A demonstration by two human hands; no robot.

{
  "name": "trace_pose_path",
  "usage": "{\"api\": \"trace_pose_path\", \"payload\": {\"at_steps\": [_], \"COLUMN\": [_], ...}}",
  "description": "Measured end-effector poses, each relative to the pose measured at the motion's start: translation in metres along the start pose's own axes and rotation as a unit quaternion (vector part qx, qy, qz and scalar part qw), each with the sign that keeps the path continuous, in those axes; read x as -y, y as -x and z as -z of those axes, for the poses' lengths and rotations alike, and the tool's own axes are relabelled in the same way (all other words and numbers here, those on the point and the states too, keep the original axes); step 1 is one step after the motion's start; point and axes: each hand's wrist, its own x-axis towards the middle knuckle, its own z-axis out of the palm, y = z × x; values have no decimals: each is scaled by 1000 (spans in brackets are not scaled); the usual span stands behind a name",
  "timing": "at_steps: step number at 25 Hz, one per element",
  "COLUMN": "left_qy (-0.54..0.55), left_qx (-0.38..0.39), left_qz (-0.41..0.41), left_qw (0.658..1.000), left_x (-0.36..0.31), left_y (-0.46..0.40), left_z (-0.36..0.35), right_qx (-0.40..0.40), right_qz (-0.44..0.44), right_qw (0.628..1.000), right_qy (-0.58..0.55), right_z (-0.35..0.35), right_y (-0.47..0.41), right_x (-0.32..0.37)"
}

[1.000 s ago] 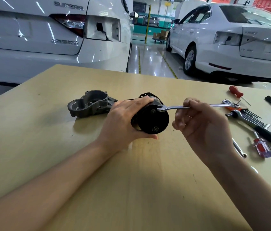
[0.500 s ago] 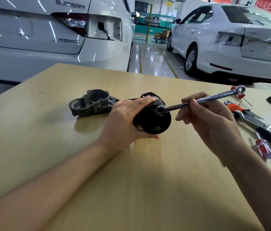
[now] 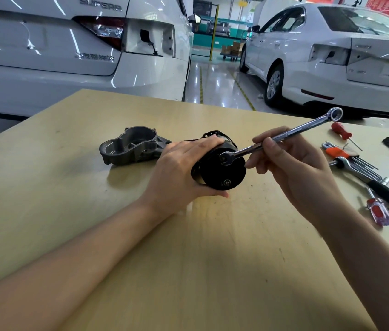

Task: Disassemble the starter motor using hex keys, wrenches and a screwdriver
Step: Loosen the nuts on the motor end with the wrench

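Left hand (image 3: 179, 172) grips black cylindrical motor body (image 3: 222, 169) at table (image 3: 69, 211) centre; right hand (image 3: 291, 168) pinches 1 chrome combination wrench (image 3: 282, 136), open end on upper of 2 end nuts. 1 grey cast housing (image 3: 132, 145) far left. 2 red-handled screwdrivers, 1 hex-key set (image 3: 351, 158) at right.

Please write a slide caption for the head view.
Left hand steadies starter motor; right hand turns combination wrench.

Light wood table (image 3: 45, 211); two white cars (image 3: 81, 68) (image 3: 344, 68) beyond its far edge, glossy floor (image 3: 217, 84), yellow post (image 3: 213, 32).
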Motion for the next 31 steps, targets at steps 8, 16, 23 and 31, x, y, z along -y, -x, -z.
{"api": "trace_pose_path", "payload": {"at_steps": [8,16,23,31], "left_qy": [14,17,4,3], "left_qx": [3,-11,-2,-2], "left_qz": [26,50,17,10], "left_qw": [1000,999,1000,1000], "left_x": [-3,-5,-1,-3], "left_y": [-2,0,0,-1], "left_z": [2,1,0,1], "right_qx": [85,242,-139,-162], "right_qz": [34,61,-12,-40], "right_qw": [973,824,990,982], "right_qy": [214,508,-33,-94], "right_z": [-27,-65,-32,-31], "right_y": [-41,-59,-20,5], "right_x": [36,47,24,-5]}}
